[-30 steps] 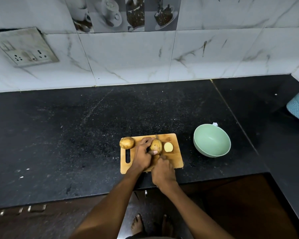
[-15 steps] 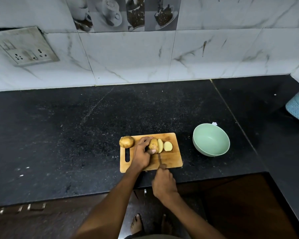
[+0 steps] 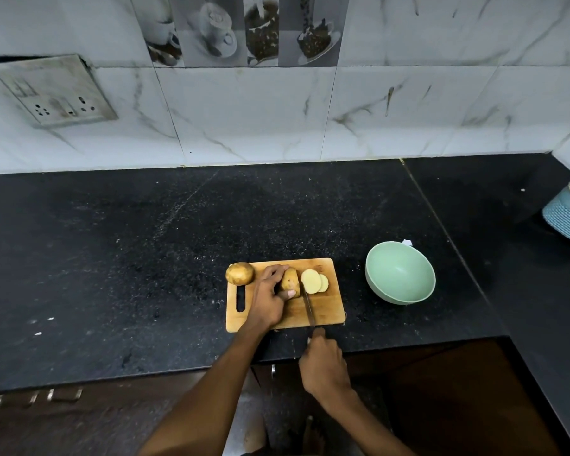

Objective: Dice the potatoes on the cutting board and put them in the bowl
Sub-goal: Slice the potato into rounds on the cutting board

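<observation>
A wooden cutting board (image 3: pixel 326 307) lies on the black counter. My left hand (image 3: pixel 267 297) grips a partly cut potato (image 3: pixel 291 282) on the board. Two pale slices (image 3: pixel 314 281) lie flat just right of it. A whole potato (image 3: pixel 240 273) sits at the board's far left corner. My right hand (image 3: pixel 323 363) holds a knife (image 3: pixel 309 309) by the handle, near the counter's front edge; the blade lies over the board beside the cut potato. An empty pale green bowl (image 3: pixel 400 273) stands to the right of the board.
A blue basket (image 3: pixel 568 212) holding pale pieces sits at the far right edge. The black counter (image 3: pixel 145 258) stretches left and back to a tiled wall with a socket plate (image 3: pixel 51 93). Dark cabinet fronts lie below the counter's front edge.
A second slice has come off the potato and fallen flat next to the first. My right hand has drawn the knife back toward the counter's front edge.
</observation>
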